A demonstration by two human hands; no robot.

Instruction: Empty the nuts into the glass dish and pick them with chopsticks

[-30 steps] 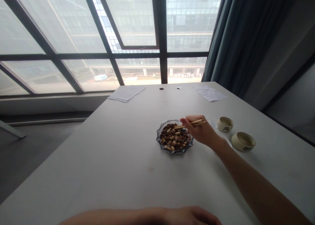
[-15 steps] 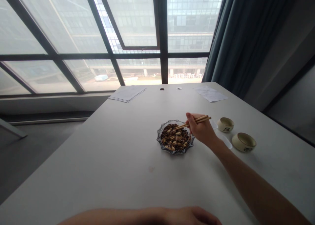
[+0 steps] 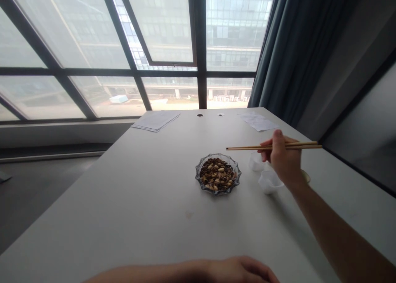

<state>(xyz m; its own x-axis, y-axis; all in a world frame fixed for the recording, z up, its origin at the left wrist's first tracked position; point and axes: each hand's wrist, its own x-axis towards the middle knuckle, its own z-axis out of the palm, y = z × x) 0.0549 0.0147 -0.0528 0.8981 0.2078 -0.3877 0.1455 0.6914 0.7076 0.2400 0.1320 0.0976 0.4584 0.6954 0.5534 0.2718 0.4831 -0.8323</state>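
My right hand [image 3: 284, 157] is closed around a pair of wooden chopsticks [image 3: 244, 148], held almost level above the table. Their tips are close together, with a small dark spot there too small to name. Just below and left of the tips stands a scalloped glass bowl [image 3: 200, 183] of pistachios and dark, long seeds [image 3: 218, 173]. Two translucent white plastic cups [image 3: 270, 182] [image 3: 256, 161] are under and beside my right hand. At the bottom edge my left hand [image 3: 238, 270] lies on the table holding nothing visible, its fingers stretched out and partly cut off.
Behind my right wrist shows the rim of a cream ceramic bowl [image 3: 305, 176]; the rest of it is hidden. Paper sheets lie at the far left [image 3: 156, 121] and far right [image 3: 258, 121] of the white table [image 3: 139, 200]. Windows and a dark curtain [image 3: 276, 68] stand beyond.
My right hand has lifted the chopsticks out of the glass bowl and moved right, over the cups. It now covers most of the ceramic bowls. My left hand has barely moved.
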